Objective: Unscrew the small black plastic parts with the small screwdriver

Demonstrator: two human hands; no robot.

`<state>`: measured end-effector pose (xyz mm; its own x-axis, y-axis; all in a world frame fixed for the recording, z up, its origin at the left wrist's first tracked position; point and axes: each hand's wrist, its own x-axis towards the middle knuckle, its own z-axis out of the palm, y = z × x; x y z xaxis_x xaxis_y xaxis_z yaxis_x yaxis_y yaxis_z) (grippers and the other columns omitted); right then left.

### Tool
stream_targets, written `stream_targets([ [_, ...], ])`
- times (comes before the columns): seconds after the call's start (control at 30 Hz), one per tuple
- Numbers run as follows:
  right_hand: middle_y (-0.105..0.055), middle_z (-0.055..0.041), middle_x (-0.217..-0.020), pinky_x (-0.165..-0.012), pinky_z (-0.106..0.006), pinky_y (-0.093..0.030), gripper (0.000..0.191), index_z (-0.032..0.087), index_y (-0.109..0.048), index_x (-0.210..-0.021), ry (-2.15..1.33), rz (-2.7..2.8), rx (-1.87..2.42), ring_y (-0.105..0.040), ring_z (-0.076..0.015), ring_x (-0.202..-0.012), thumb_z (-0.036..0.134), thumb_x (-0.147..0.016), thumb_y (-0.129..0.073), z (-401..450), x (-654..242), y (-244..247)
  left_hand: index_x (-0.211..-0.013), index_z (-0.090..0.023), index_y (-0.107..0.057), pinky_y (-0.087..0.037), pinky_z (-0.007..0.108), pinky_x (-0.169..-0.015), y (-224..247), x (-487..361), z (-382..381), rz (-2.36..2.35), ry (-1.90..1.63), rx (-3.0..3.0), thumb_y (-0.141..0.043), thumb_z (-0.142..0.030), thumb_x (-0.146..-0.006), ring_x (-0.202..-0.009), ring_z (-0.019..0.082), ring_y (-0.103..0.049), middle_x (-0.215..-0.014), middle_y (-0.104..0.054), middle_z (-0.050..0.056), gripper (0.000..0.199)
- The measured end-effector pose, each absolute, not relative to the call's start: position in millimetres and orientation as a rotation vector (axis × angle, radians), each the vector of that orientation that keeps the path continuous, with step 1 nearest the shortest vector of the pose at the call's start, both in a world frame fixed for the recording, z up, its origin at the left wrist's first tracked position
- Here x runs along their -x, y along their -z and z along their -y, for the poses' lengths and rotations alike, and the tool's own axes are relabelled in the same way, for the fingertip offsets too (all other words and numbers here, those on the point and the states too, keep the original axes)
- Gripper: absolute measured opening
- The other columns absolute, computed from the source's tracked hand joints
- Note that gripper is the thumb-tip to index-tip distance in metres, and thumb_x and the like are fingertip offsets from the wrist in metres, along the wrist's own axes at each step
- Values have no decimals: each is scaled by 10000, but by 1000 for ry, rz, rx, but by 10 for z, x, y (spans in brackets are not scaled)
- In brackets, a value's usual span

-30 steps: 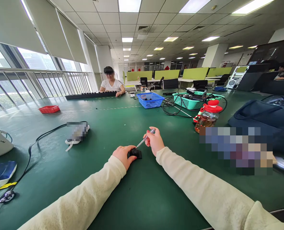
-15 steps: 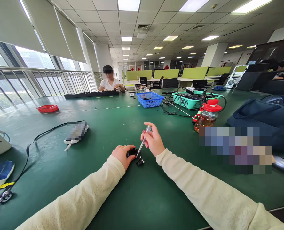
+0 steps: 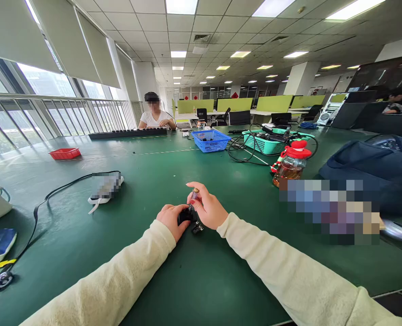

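My left hand (image 3: 171, 220) is closed around a small black rounded part (image 3: 184, 216), pressing it to the green table (image 3: 174, 276). In my right hand (image 3: 208, 210) is a slim screwdriver (image 3: 195, 193), pinched nearly upright with its gold-coloured end on top. Its lower end is hidden behind my fingers, close to the black part, and whether it touches cannot be seen. Just below, a smaller black piece with shiny metal bits (image 3: 197, 227) sits on the table, beside both hands; I cannot tell if it is joined to the part.
Ahead are a blue basket (image 3: 211, 141) and a green basket (image 3: 268, 146) with cables. A red-lidded jar (image 3: 290, 167) and a dark blue bag (image 3: 367, 176) are at right. At left lie a red tray (image 3: 65, 154) and a corded device (image 3: 106, 188). A person (image 3: 155, 118) sits across.
My right hand has moved left and closer to my left hand, and the screwdriver has swung from a slant to nearly upright. My left hand keeps its grip on the black part.
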<state>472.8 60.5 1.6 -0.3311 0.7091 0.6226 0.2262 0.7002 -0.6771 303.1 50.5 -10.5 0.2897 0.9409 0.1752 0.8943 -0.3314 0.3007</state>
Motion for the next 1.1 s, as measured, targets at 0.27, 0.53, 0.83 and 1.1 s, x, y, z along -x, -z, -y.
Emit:
stream_targets([
  [0.27, -601, 9, -796, -645, -263, -504, 382, 233, -411, -1238, -461, 1721, 807, -562, -107, -597, 251, -875, -530, -653, -4752, -30, -1213, -244, -608, -454, 412, -982, 137, -3024, -529, -1749, -458, -2412, -632, -282, -769, -1107, 278, -559, -1087, -706, 54, 446],
  [0.53, -599, 13, -742, -587, -253, -479, 329, 222, -412, -1209, -364, 1658, 846, -535, -110, -545, 291, -899, -498, -611, -4780, -38, -1215, -246, -603, -445, 407, -992, 129, -3032, -515, -1753, -461, -2399, -621, -277, -783, -1111, 271, -555, -1101, -705, 42, 434],
  [0.83, -582, 11, -765, -609, -251, -468, 325, 223, -432, -1179, -426, 1702, 866, -526, -107, -567, 311, -880, -526, -647, -4745, 12, -1206, -248, -611, -454, 421, -980, 157, -3018, -542, -1746, -485, -2421, -641, -271, -764, -1101, 278, -563, -1081, -708, 56, 443],
  [1.1, -523, 46, -679, -540, -235, -428, 320, 235, -432, -1172, -463, 1759, 874, -467, -101, -508, 294, -876, -538, -658, -4715, 27, -1199, -235, -616, -446, 448, -988, 164, -3018, -548, -1715, -503, -2455, -651, -255, -758, -1089, 287, -565, -1070, -709, 65, 443],
])
